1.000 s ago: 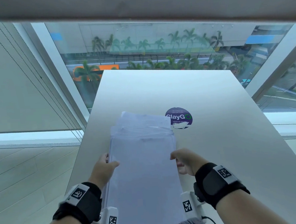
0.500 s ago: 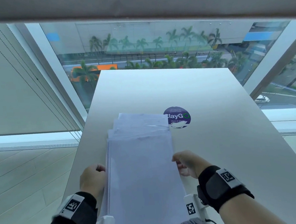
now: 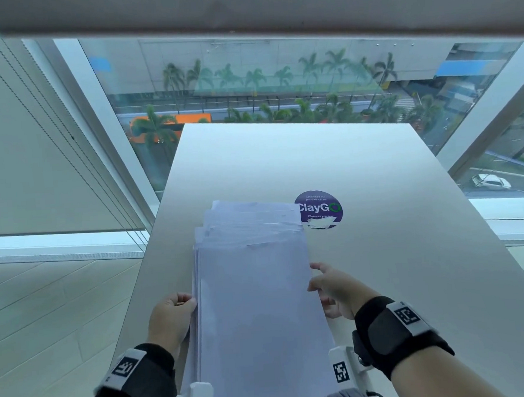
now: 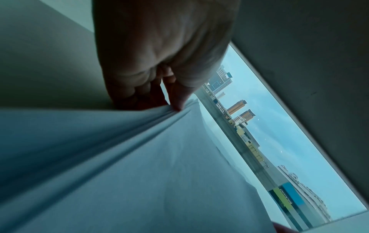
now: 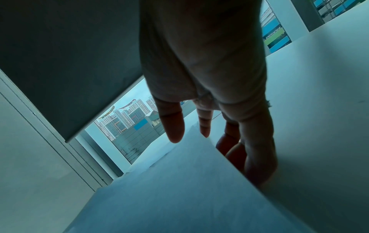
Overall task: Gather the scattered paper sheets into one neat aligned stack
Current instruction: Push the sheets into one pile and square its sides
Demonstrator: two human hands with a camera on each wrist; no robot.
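Observation:
A stack of white paper sheets (image 3: 255, 306) lies lengthwise on the pale table (image 3: 396, 251), running from the near edge toward the middle. Its far ends (image 3: 250, 220) are staggered and fanned out. My left hand (image 3: 184, 302) is at the stack's left edge. In the left wrist view its thumb and curled fingers (image 4: 167, 102) pinch the fanned sheet edges (image 4: 159, 173). My right hand (image 3: 321, 286) is against the stack's right edge. In the right wrist view its fingers (image 5: 203, 126) hang nearly straight, thumb over the top sheet (image 5: 179, 189) and the other fingers beside the edge.
A round purple ClayGo sticker (image 3: 318, 209) sits on the table just right of the stack's far end. The table's left edge (image 3: 132, 313) is close to my left hand, with floor below. A large window (image 3: 278, 83) and a roller blind (image 3: 242, 3) lie beyond the far edge.
My left hand has come off the top of the stack and drawn back to its left edge. The right hand has stayed at the right edge, its fingers now more spread.

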